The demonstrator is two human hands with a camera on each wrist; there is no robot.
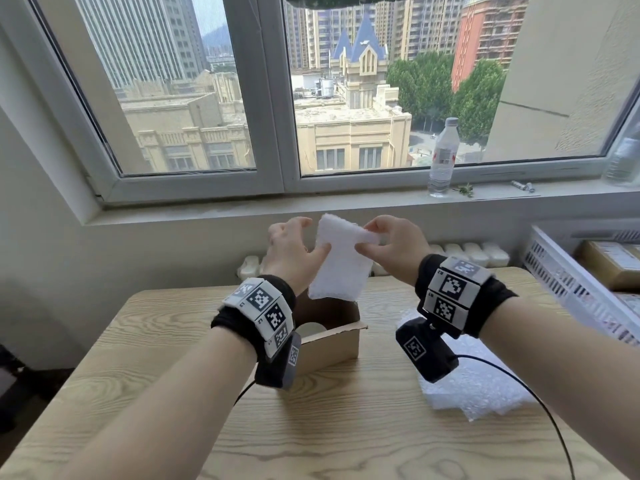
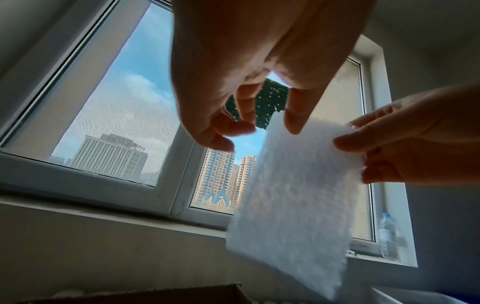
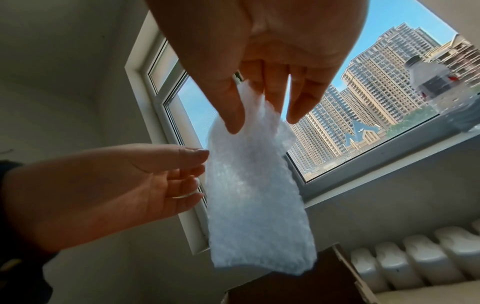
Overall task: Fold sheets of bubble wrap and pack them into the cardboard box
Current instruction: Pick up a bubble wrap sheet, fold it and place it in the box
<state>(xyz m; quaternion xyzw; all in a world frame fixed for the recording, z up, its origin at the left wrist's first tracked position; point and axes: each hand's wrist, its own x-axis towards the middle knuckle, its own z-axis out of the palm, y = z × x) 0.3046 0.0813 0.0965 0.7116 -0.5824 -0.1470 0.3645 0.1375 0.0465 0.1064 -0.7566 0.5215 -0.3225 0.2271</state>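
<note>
Holding the folded bubble wrap (image 1: 341, 261) upright by its top corner, pinched in the right hand (image 1: 391, 251); left hand (image 1: 294, 251) loosely spread, thumb touching the near edge. Hanging right over the open cardboard box (image 1: 329, 344) below both wrists. Best steadied with the left fingers, kept flat and folded, then lowered straight down. More loose bubble wrap sheets (image 1: 481, 389) under the right wrist.
</note>
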